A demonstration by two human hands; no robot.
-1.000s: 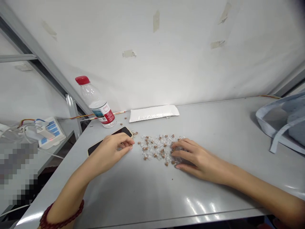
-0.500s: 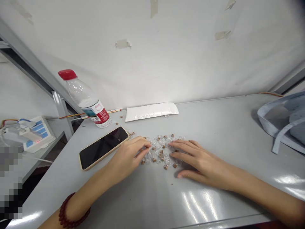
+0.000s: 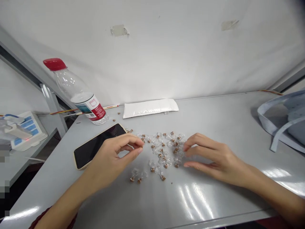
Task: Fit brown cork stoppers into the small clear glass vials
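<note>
Beside corked glass vials [image 3: 164, 158], left hand [image 3: 111, 156] grip unclear.

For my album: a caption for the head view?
Left hand and right hand flank tiny corked glass vials on a grey table, beside a phone.

Anything in the left hand [image 3: 111, 157] too small to tell; pale bag [image 3: 283, 117] cut off rightward.
</note>
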